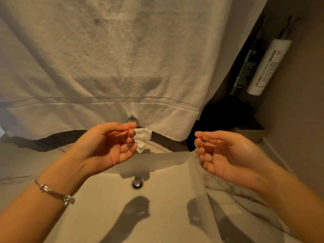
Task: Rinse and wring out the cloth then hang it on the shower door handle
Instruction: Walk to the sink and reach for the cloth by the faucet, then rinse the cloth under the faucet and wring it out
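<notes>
A large white towel point(112, 64) hangs in front of me and fills the upper view; its hem drapes over a metal tap part point(132, 119). A small folded white cloth point(142, 139) lies on the ledge behind the sink point(108, 199), just past the fingertips of my left hand point(107, 146). That hand is palm up with curled fingers and holds nothing; whether it touches the cloth I cannot tell. My right hand point(226, 155) hovers palm up over the sink's right rim, fingers apart, looking wet and empty. The shower door handle is out of view.
The sink drain point(137, 183) sits below my hands. A black bundle point(226, 113) lies on the counter at the right. A dark tube point(244, 69) and a white tube point(268, 67) lean in the right corner by the wall.
</notes>
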